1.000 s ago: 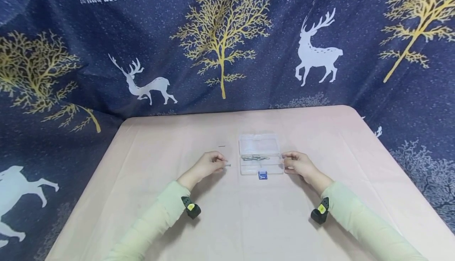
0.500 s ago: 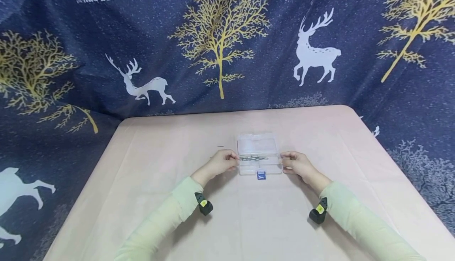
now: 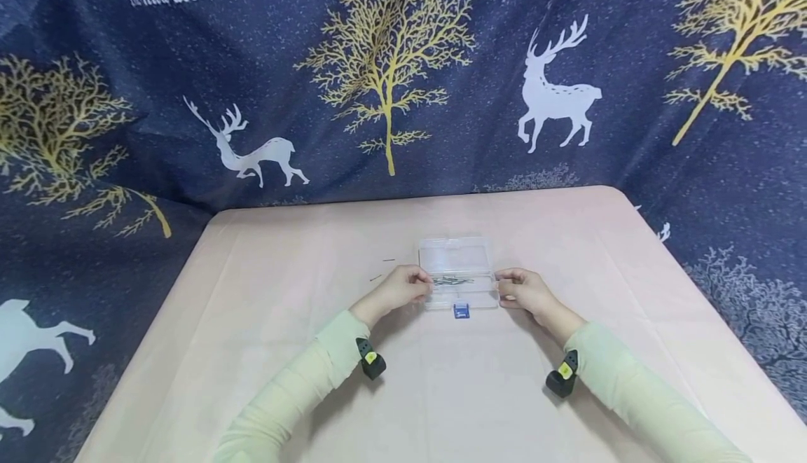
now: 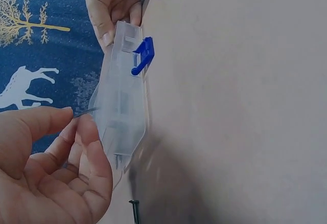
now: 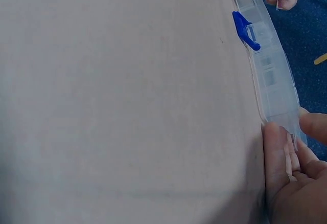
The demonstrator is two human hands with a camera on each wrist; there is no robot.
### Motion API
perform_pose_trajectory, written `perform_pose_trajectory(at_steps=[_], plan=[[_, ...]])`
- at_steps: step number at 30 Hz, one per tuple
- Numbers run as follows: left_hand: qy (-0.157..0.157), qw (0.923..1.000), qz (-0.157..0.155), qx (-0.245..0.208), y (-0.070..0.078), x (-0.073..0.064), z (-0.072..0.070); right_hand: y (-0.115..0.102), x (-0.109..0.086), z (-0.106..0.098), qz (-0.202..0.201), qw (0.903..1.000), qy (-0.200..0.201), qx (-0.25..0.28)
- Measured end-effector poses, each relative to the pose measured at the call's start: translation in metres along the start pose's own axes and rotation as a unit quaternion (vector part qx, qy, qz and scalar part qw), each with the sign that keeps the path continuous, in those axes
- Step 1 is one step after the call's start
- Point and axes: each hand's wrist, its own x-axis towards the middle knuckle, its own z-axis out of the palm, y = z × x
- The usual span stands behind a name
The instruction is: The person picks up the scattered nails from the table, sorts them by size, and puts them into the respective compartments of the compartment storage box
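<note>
A clear plastic box (image 3: 454, 260) with a blue clasp (image 3: 461, 311) stands on the table, its lid raised at the back. Several nails (image 3: 455, 281) lie in its rear compartment. My left hand (image 3: 403, 286) is over the box's left end; the left wrist view shows thumb and fingertip pinching a thin nail (image 4: 86, 112), held level beside the box wall. At the opposite end, my right hand (image 3: 526, 291) grips the box, fingers (image 5: 278, 150) against the end and thumb (image 5: 312, 125) at the upper edge.
Two thin nails (image 3: 388, 260) lie on the pink-covered table (image 3: 302, 253) to the left of the box. A dark nail (image 4: 135, 211) also shows on the table in the left wrist view. Behind the table hangs a blue cloth (image 3: 265, 50) with deer and trees.
My left hand has moved right with the nail, from beside the box to over its left end. The right hand has kept its grip on the box.
</note>
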Motion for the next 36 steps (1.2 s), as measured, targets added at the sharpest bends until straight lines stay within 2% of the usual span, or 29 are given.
perform_pose_trajectory(at_steps=[11, 16, 20, 22, 25, 29, 33, 36], plan=[[0.017, 0.9997, -0.003, 0.018, 0.005, 0.0, -0.011, 0.001, 0.002, 0.0, -0.002, 1.0, 0.002, 0.003], [0.055, 0.9972, 0.041, 0.031, 0.003, 0.004, -0.022, -0.001, 0.0, 0.001, 0.002, 1.0, 0.001, 0.002], [0.1, 0.9899, 0.087, 0.05, 0.001, 0.007, -0.032, -0.002, 0.0, 0.001, 0.005, 1.0, 0.002, -0.002], [0.116, 0.9865, 0.098, 0.06, -0.001, 0.008, -0.038, -0.002, 0.0, 0.001, 0.006, 1.0, 0.006, -0.001], [0.128, 0.9826, 0.105, 0.085, -0.007, 0.008, -0.047, -0.001, 0.001, 0.001, 0.003, 1.0, 0.006, 0.0], [0.131, 0.9731, 0.115, 0.151, -0.016, 0.009, -0.057, -0.001, 0.001, 0.0, 0.001, 1.0, 0.005, -0.001], [0.136, 0.9569, 0.113, 0.23, -0.022, 0.01, -0.064, 0.0, -0.001, 0.001, -0.004, 1.0, 0.006, -0.002], [0.138, 0.9485, 0.085, 0.272, -0.025, 0.012, -0.067, 0.0, -0.002, 0.001, -0.003, 1.0, 0.007, 0.001]])
